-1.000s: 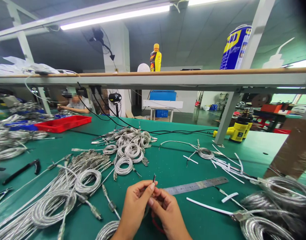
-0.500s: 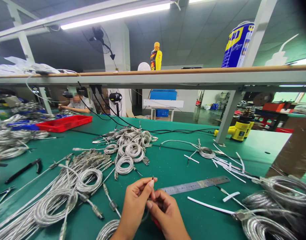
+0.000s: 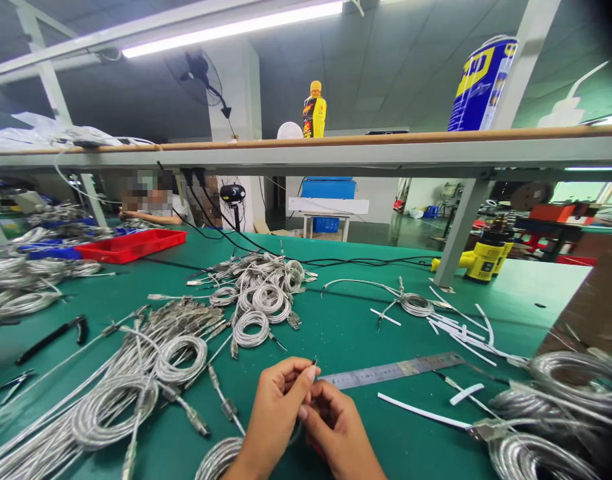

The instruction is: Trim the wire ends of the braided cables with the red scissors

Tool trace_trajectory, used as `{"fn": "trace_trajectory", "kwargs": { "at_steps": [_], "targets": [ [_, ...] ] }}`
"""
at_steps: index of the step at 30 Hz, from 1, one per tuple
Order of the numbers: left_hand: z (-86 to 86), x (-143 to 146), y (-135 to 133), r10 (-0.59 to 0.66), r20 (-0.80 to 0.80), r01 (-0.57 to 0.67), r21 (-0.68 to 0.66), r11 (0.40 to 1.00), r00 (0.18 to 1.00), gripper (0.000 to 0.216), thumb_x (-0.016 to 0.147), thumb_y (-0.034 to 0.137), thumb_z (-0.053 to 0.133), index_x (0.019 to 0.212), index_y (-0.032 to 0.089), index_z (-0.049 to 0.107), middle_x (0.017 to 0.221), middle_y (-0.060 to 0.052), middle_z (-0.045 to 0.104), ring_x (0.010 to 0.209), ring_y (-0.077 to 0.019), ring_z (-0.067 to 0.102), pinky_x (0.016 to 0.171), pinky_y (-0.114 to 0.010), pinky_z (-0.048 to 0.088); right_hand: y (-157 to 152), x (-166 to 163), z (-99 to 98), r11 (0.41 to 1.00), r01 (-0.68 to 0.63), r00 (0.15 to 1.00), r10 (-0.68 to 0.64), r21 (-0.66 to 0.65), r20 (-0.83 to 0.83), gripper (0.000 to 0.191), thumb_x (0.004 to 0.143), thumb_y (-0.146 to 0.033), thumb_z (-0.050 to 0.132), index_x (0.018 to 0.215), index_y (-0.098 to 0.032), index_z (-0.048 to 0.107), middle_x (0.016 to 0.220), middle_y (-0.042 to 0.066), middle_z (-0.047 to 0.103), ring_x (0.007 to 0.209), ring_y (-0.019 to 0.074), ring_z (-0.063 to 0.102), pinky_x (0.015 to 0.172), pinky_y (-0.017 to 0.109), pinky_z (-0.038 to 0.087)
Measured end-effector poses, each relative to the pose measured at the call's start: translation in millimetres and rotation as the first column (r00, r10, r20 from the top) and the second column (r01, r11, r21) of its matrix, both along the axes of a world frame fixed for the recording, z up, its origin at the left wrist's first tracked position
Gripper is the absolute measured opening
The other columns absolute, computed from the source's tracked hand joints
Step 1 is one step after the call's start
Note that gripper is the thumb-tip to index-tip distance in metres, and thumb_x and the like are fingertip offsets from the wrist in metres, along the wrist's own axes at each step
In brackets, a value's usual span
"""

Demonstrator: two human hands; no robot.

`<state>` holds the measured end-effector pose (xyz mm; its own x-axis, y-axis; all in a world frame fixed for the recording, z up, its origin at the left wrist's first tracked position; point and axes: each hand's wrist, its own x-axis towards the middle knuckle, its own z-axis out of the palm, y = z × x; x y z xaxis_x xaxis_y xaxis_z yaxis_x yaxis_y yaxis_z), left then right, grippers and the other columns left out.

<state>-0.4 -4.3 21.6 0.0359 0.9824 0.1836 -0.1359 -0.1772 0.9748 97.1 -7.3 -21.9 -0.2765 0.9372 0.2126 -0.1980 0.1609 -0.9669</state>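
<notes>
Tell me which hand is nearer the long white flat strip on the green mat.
Right. The right hand is left of the white strip; the left hand is farther left.

My green surface (image 3: 336, 327) carries a steel ruler (image 3: 391, 371) near the front edge, with white strips (image 3: 456, 327) scattered beyond it toward the right. A heap of coiled silver cables (image 3: 263, 297) sits mid-surface. Longer cable bundles (image 3: 136, 373) spread across the front left, and more coils (image 3: 561, 400) fill the front right corner. A black-handled tool (image 3: 51, 335) lies by the left edge, and a red tray (image 3: 131, 244) sits far left. A yellow tool (image 3: 479, 261) stands at the far right edge. On the shelf (image 3: 386, 141) above stand a yellow bottle (image 3: 314, 118) and a blue WD-40 can (image 3: 481, 83).
</notes>
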Motion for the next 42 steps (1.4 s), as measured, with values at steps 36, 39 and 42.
{"fn": "trace_trajectory", "kwargs": {
  "at_steps": [36,39,42],
  "targets": [
    [3.2,-11,12,-0.047,-0.060,0.043,-0.060,0.997,0.997,0.023,0.066,0.034,0.056,0.064,0.012,0.064,0.041,0.008,0.026,0.042,-0.0066,0.018,0.041,-0.021,0.012,17,35,18.3,0.983,0.087,0.863,-0.157,0.165,0.480,0.006,0.074,-0.023,0.044,0.074,-0.018,0.047,0.063,-0.002,0.047,0.057,0.0113,0.042,0.051,0.020,0.032],
    [4.6,-11,12,-0.065,-0.073,0.059,-0.081,0.995,0.995,0.023,0.065,0.033,0.055,0.063,0.012,0.063,0.041,0.007,0.027,0.042,-0.0064,0.018,0.041,-0.020,0.012,14,32,21.1,0.988,0.041,0.913,-0.097,0.147,0.396,0.015,0.070,-0.029,0.053,0.071,-0.018,0.044,0.062,-0.005,0.039,0.057,0.0095,0.035,0.052,0.019,0.031],
    [7.1,-11,11,-0.055,-0.071,0.049,-0.088,0.995,0.996,0.022,0.064,0.033,0.056,0.062,0.012,0.063,0.043,0.007,0.029,0.042,-0.0061,0.017,0.041,-0.020,0.013,12,32,23.4,0.984,0.060,0.896,-0.126,0.166,0.426,0.021,0.067,-0.033,0.057,0.068,-0.018,0.041,0.061,-0.006,0.035,0.057,0.0091,0.031,0.053,0.019,0.029]
  ]
}}
